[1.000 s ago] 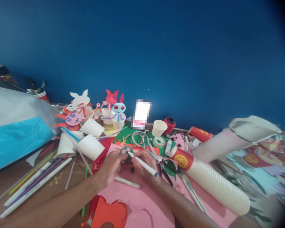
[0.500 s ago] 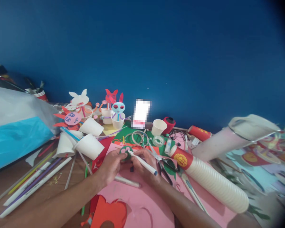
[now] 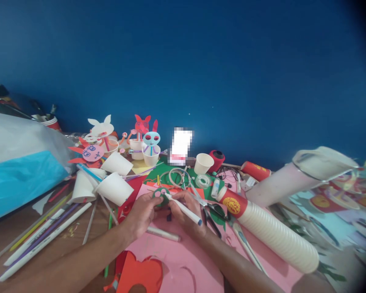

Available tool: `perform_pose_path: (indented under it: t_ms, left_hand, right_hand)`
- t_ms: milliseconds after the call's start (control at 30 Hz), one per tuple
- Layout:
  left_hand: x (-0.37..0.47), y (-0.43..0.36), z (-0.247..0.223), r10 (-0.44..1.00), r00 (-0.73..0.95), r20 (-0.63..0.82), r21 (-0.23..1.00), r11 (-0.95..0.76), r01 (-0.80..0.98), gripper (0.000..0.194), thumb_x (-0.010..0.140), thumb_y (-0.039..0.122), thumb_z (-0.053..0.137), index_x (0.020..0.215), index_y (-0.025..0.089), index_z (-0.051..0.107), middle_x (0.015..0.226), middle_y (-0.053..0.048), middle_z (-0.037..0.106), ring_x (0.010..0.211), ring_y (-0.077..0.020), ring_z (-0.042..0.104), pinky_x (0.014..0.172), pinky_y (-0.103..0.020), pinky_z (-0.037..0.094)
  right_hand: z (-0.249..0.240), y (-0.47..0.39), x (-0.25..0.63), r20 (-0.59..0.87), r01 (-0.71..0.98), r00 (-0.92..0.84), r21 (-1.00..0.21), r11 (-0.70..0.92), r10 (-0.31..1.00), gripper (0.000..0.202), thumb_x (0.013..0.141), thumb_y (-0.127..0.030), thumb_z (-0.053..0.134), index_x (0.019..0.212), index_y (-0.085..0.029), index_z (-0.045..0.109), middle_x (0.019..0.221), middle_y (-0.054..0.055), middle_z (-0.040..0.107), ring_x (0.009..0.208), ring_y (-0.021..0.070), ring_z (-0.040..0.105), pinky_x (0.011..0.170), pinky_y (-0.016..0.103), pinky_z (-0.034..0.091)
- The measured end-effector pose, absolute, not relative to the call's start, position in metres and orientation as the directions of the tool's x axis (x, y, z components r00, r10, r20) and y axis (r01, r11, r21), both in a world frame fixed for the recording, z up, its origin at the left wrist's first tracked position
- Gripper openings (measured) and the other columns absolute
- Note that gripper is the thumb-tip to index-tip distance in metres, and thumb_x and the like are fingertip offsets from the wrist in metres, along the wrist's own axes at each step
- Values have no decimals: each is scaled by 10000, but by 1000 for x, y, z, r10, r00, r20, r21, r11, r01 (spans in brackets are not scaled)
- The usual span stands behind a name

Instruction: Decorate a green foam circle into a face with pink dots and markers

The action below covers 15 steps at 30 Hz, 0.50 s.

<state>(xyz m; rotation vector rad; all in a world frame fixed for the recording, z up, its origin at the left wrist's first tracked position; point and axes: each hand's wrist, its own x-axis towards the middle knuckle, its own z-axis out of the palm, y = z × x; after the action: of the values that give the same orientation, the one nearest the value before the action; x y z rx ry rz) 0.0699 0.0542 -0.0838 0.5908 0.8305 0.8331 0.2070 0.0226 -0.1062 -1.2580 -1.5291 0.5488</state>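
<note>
Between finger and thumb, my left hand (image 3: pixel 142 215) pinches a small green paper disc (image 3: pixel 160 197) with pink spots on it. My right hand (image 3: pixel 187 212) grips a white marker (image 3: pixel 185 211) whose blue end points toward me. The marker's tip meets the disc at its right side, and my fingers partly cover the disc. Below both hands lie pink paper (image 3: pixel 183 260) and a second pale marker (image 3: pixel 164 234), its cap off to the side or hidden. Black-handled scissors (image 3: pixel 212 219) rest just right of my right hand.
A long stack of paper cups (image 3: pixel 277 232) lies at right. White cups (image 3: pixel 115 188) and cup puppets (image 3: pixel 151 147) stand at left, with markers and straws nearer me. A clear tape roll (image 3: pixel 203 181) sits behind my hands. Cut orange paper (image 3: pixel 143 272) lies in front.
</note>
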Motion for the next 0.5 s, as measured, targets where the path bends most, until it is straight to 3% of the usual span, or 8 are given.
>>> perform_pose_path:
  t_ms: [500]
  left_hand:
    - [71, 56, -87, 831, 374, -412, 735, 546, -402, 100, 722, 63, 526, 786, 97, 596, 696, -74, 656, 647, -183, 640, 653, -341, 538]
  right_hand:
    - [-102, 22, 206, 385, 434, 97, -846, 309, 918, 121, 778, -300, 507, 771, -184, 542, 612, 20, 608, 484, 122, 565, 440, 207, 458]
